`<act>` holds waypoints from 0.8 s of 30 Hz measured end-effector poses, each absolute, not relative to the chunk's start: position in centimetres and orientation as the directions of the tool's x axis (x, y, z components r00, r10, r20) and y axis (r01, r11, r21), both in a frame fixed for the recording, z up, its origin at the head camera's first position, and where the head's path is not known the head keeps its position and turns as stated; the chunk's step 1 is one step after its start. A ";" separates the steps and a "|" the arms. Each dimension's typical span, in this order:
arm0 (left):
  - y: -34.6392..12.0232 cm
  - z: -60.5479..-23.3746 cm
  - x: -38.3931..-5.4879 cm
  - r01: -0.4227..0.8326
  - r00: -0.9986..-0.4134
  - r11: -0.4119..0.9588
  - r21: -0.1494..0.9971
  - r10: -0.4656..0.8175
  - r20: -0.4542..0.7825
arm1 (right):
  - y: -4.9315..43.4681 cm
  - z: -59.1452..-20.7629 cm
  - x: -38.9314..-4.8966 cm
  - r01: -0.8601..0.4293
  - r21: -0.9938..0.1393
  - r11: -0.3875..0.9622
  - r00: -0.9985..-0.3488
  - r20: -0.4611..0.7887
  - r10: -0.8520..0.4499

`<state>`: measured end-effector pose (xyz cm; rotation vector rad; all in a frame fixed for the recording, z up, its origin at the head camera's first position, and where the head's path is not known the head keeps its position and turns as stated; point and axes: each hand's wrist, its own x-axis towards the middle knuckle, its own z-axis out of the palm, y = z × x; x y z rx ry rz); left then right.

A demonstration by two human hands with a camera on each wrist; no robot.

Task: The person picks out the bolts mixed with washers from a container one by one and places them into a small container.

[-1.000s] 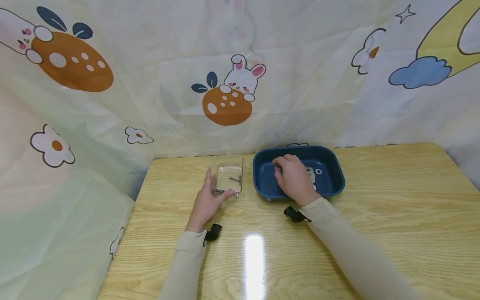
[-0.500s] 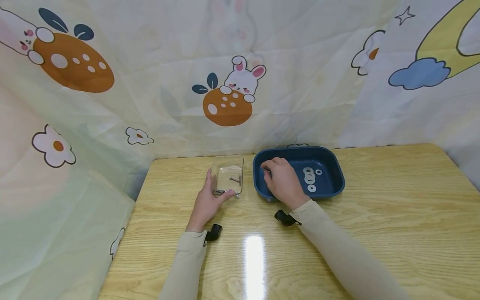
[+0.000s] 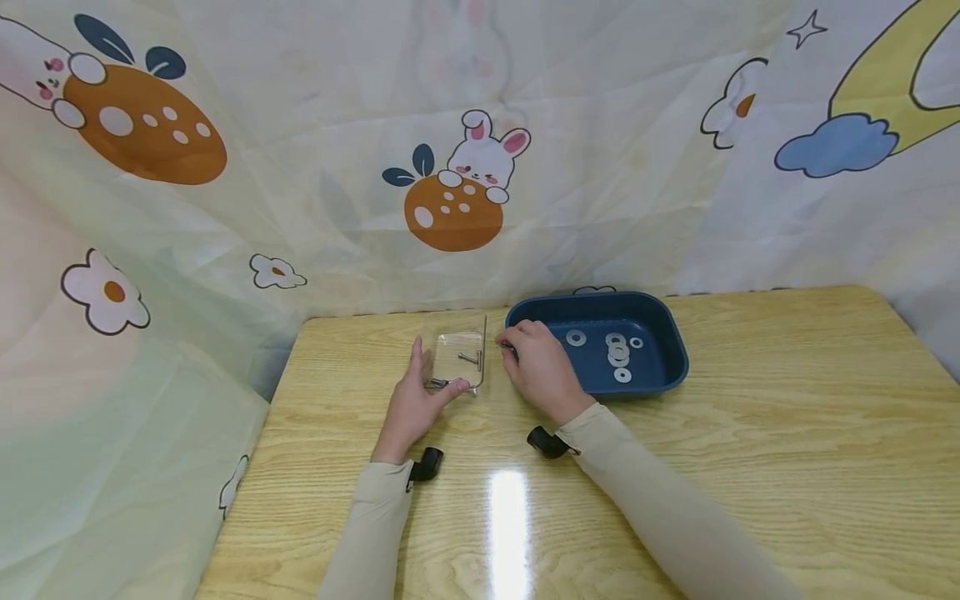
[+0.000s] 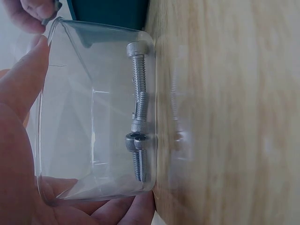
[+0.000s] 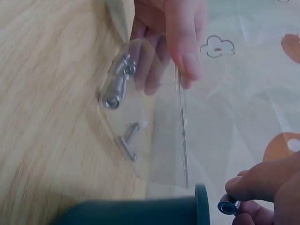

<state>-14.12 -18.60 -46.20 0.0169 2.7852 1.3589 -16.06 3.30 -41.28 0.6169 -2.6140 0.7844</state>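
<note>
My left hand (image 3: 412,408) grips a clear plastic box (image 4: 70,117) on the table, thumb at its rim and fingers round the opposite side. Several silver socket-head bolts (image 4: 139,86) lie inside the box. With thumb and fingers, my right hand (image 3: 546,371) pinches one more bolt (image 5: 228,205), its hex-socket end visible in the right wrist view. That hand is over the left rim of a dark blue tray (image 3: 669,321), close to the box's right side. Several flat washers (image 3: 618,353) lie on the tray's floor, some overlapping.
Box and tray stand side by side near the back edge of a wood-grain table (image 3: 787,417), with a narrow gap between them. A patterned cloth (image 3: 600,167) hangs behind the table and along its left side.
My right hand has moved left across the tray to its left rim, carrying the bolt, and has uncovered washers on the tray floor. The left hand and box stay in place.
</note>
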 end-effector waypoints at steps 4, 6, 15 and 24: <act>-18.7 -46.2 -14.1 -0.004 -0.999 0.612 0.791 0.028 -0.027 | 2.5 -41.3 -16.0 -0.509 -0.441 0.739 -0.841 0.438 -0.318; -18.7 -46.3 -14.1 -0.004 -0.999 0.606 0.795 0.030 -0.029 | 2.2 -41.3 -15.9 -0.521 -0.442 0.730 -0.834 0.448 -0.323; -18.7 -46.3 -14.2 -0.002 -0.999 0.607 0.794 0.033 -0.027 | 0.9 -41.5 -15.9 -0.546 -0.442 0.711 -0.819 0.460 -0.343; -18.7 -46.3 -14.1 0.010 -0.999 0.604 0.797 0.039 -0.017 | -0.4 -42.0 -16.3 -0.600 -0.432 0.674 -0.787 0.470 -0.399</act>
